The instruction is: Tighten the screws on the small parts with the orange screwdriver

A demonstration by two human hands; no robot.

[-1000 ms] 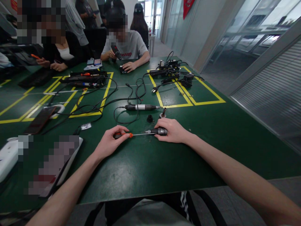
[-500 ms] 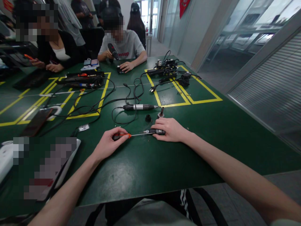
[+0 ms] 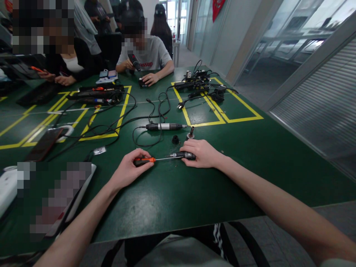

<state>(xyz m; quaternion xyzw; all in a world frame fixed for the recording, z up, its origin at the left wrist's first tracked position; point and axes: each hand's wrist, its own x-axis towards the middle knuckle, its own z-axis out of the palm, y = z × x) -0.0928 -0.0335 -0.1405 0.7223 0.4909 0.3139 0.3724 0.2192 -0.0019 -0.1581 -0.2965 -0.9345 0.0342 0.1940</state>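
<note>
My left hand (image 3: 128, 168) grips an orange-and-black screwdriver (image 3: 147, 160) that lies flat, its thin shaft pointing right. The tip meets the end of a dark cylindrical tool part (image 3: 184, 155), which my right hand (image 3: 201, 152) holds down on the green table (image 3: 167, 193). Just beyond my right hand lie a small black cap (image 3: 175, 139) and a small metal collet piece (image 3: 190, 133). Farther back rests a slim silver-and-black rotary handpiece (image 3: 164, 127) with a black cable.
Black cables (image 3: 111, 126) loop over yellow floor-tape squares at left. A power strip with plugs (image 3: 198, 83) sits at the back right. A phone (image 3: 44, 142) and a white device (image 3: 8, 185) lie at left. Two people sit across the table; one holds a dark tool (image 3: 134, 61).
My fingers have shifted on the screwdriver handle, so more of its orange grip shows. Both hands stay in place on the table.
</note>
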